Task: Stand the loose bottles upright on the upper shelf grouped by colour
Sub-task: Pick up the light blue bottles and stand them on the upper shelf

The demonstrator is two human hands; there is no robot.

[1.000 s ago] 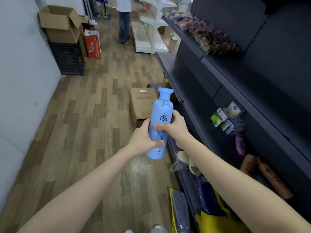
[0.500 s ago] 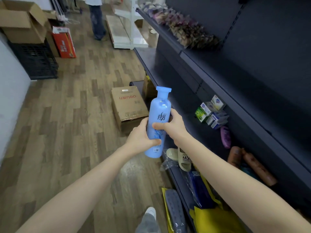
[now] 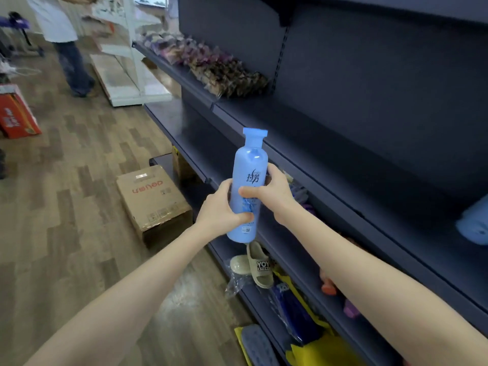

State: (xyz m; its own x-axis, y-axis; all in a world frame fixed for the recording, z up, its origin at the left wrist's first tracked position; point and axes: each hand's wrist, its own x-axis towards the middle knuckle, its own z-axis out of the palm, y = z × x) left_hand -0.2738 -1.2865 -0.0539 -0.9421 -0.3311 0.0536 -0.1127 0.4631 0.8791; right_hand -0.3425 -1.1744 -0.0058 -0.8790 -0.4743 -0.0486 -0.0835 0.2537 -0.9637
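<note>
- Dark shop shelving (image 3: 343,143) runs to the right of the hands, with wood floor (image 3: 66,207) to their left.
- I see the light-blue bottle (image 3: 249,165) upright in mid-air, just before the shelf edge.
- Left hand (image 3: 220,210) grips its lower body; right hand (image 3: 272,191) wraps its middle.

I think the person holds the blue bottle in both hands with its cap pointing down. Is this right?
Not quite: the head view shows the cap pointing up. The blue bottle is indeed held in both hands, left hand and right hand.
</note>
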